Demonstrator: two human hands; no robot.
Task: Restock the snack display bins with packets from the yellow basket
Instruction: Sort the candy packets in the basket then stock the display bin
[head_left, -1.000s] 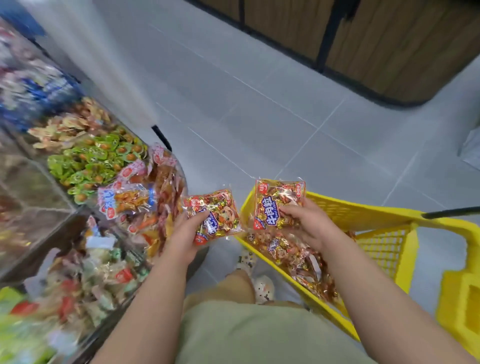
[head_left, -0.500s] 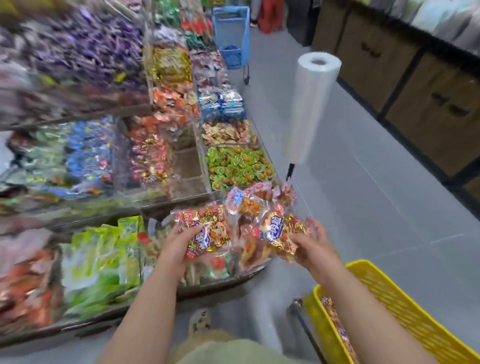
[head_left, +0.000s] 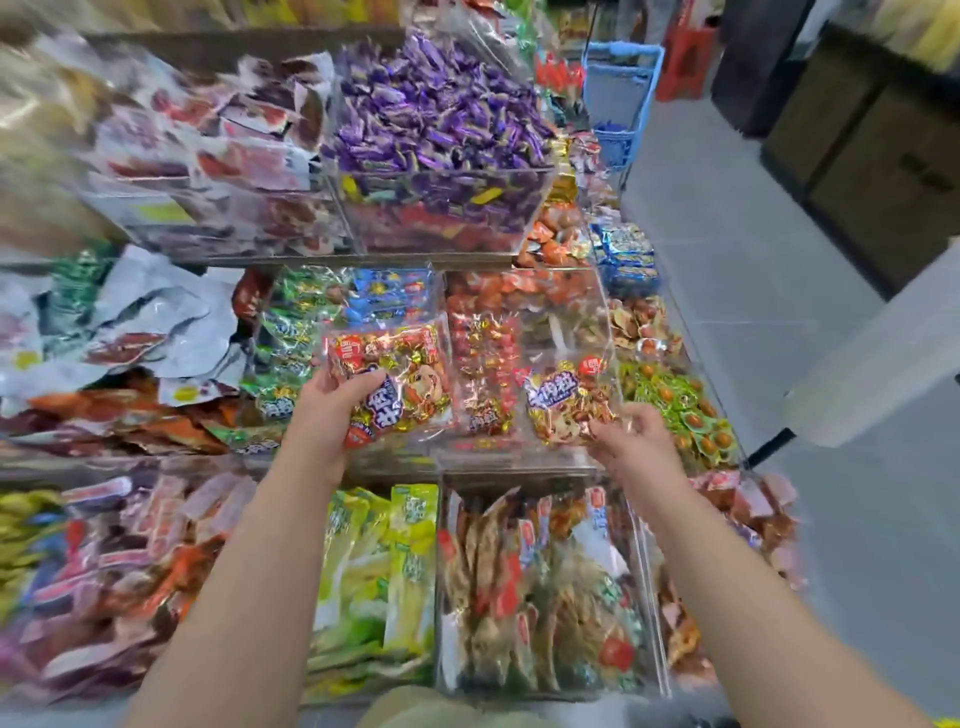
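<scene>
Packets are in both hands, held up at the middle tier, so I judge this to be the placing step. My left hand (head_left: 332, 410) grips the left packet (head_left: 400, 374) by its lower corner, thumb across the face. My right hand (head_left: 631, 441) pinches the right packet (head_left: 566, 402) at its lower right corner. The hands are apart, and the bin (head_left: 519, 453) I take as the target sits between them, holding matching red-and-gold packets. I cannot see the basket from here.

As I read it, the next move is to carry each packet forward over the front rim and lower it onto the pile, one hand at a time. The clear walls are hard to see. The right packet looks close to the bin's right wall, and the purple bin (head_left: 436, 119) overhangs above, which limits lift. Open room lies to my right over the floor (head_left: 727, 260); stock crowds the left.
</scene>
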